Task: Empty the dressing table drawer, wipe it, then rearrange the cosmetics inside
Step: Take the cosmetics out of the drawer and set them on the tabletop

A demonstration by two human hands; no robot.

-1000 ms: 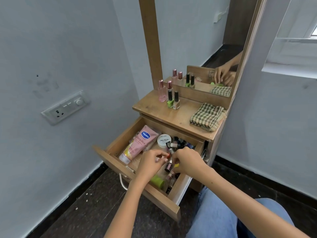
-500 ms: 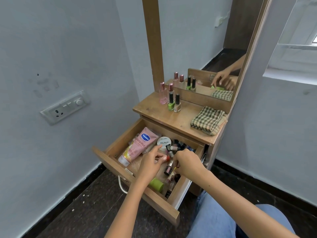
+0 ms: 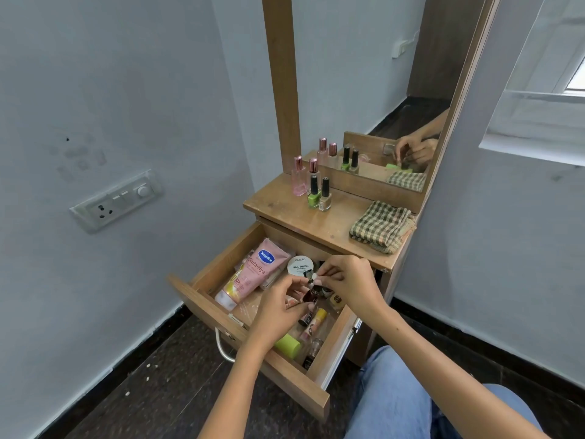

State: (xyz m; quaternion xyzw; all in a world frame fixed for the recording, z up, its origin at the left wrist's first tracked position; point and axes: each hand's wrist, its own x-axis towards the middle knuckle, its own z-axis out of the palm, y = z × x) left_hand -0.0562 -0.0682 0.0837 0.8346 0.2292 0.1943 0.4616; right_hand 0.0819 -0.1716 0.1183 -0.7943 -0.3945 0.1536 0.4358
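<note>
The wooden drawer is pulled open and holds a pink Vaseline tube, a white nail polish remover tub, a lime green bottle, a yellow-capped stick and several small bottles. My left hand grips a small dark bottle above the drawer's middle. My right hand pinches a small white item right beside it, fingertips nearly touching the left hand's.
On the dressing table top stand two pink perfume bottles, a green nail polish and a beige one. A folded checked cloth lies at the right. The mirror rises behind. Walls close in left and right.
Both hands have risen slightly from among the drawer's bottles and come together, the left now holding a small dark bottle, the right pinching a small white item.
</note>
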